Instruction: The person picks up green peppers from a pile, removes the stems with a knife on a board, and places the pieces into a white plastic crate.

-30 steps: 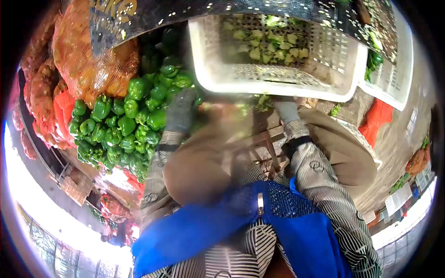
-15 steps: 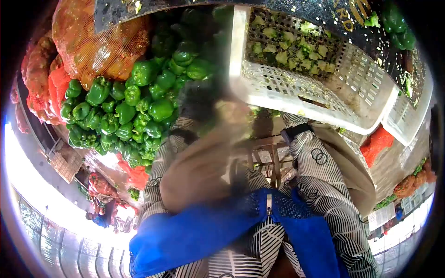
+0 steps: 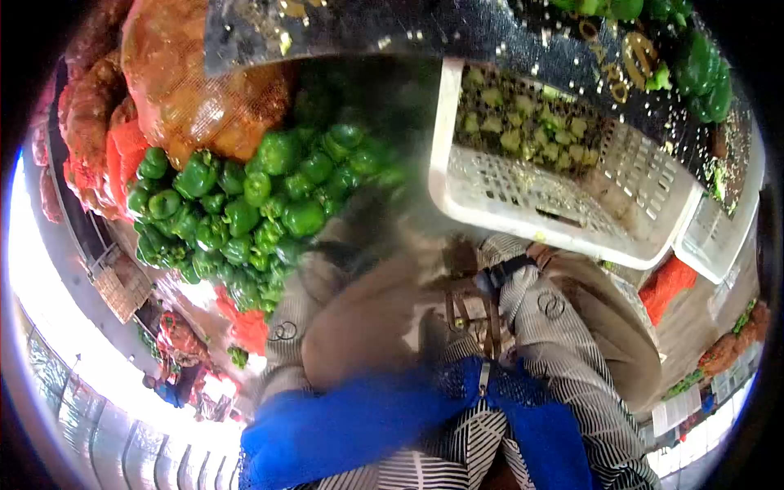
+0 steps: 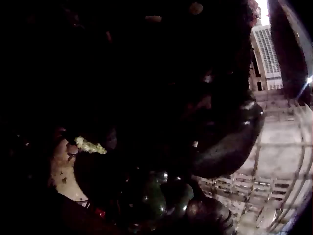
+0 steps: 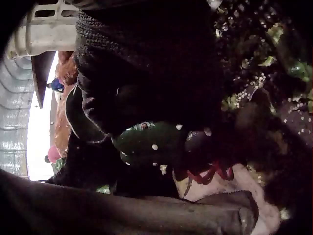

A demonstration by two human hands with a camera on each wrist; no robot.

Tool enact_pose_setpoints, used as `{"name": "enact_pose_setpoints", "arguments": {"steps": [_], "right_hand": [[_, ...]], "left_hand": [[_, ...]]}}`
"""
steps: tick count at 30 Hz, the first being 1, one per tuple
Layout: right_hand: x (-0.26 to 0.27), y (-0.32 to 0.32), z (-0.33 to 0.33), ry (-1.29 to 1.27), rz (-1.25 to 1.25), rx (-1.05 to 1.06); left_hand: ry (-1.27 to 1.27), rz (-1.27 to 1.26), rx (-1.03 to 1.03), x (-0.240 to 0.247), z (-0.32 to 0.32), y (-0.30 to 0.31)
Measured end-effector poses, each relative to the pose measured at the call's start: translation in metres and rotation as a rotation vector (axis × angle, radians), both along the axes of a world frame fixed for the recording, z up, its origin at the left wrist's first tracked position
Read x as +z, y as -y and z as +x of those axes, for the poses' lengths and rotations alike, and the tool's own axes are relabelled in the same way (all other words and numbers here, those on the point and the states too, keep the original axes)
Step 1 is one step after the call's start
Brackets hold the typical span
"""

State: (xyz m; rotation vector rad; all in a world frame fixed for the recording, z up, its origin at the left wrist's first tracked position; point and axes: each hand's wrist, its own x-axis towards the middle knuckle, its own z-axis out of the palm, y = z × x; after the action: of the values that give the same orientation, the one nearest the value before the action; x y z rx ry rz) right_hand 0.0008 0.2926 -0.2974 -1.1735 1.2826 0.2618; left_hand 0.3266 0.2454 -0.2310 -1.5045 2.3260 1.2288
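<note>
The right hand [image 5: 146, 83] is gripping a pepper [image 5: 151, 142]. The left hand [image 3: 363, 224], grip unclear, is hovering beside the pile [image 3: 245, 212]. The crate [image 3: 523, 216] ahead is seemingly half-filled.

Motion blurred the left hand [image 3: 367, 229] beside the green peppers [image 3: 245, 212]. The white crate [image 3: 523, 204] hid the right hand [image 5: 142, 83] from the head camera.

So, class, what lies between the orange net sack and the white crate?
A heap of green peppers fills the stretch between net sack and white crate; the head view shows it.
</note>
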Motion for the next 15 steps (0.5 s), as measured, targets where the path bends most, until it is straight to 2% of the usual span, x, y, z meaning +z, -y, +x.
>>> {"name": "enact_pose_setpoints", "arguments": {"steps": [1,3,4,5,7,8,10,11,12,13,14,15], "right_hand": [[0.016,-0.006,0.011,0.125,0.015,-0.071],[0.048,0.001,0.042,0.378,0.026,-0.2],[0.071,0.004,0.053,0.507,0.003,-0.256],[0.091,0.01,0.07,0.64,-0.039,-0.317],[0.135,0.029,0.097,0.887,-0.161,-0.406],[0.154,0.04,0.104,0.994,-0.243,-0.447],[0.19,0.061,0.11,1.155,-0.438,-0.502],[0.214,0.073,0.097,1.155,-0.469,-0.499],[0.255,0.097,0.074,0.98,-0.51,-0.395],[0.29,0.118,0.052,0.801,-0.541,-0.297],[0.313,0.134,0.033,0.753,-0.623,-0.333],[0.331,0.149,0.014,0.703,-0.704,-0.368]], "left_hand": [[-0.106,-0.142,0.05,-0.015,0.014,-0.016],[0.364,0.611,0.025,0.095,-0.026,0.047],[0.28,0.516,0.217,0.096,0.004,0.018],[0.318,0.131,-0.068,0.16,-0.015,0.033],[0.203,0.086,0.088,0.177,0.023,0.02],[0.188,0.039,0.061,0.186,0.022,0.041],[-0.394,0.33,0.417,0.219,0.015,0.062],[-0.688,0.49,0.587,0.235,0.011,0.071],[-0.986,0.657,0.752,0.246,0.011,0.08],[-0.743,0.711,0.783,0.24,0.021,0.104],[-0.749,0.706,0.767,0.246,0.004,0.12],[-0.74,0.479,0.683,0.256,-0.024,0.132]]}}
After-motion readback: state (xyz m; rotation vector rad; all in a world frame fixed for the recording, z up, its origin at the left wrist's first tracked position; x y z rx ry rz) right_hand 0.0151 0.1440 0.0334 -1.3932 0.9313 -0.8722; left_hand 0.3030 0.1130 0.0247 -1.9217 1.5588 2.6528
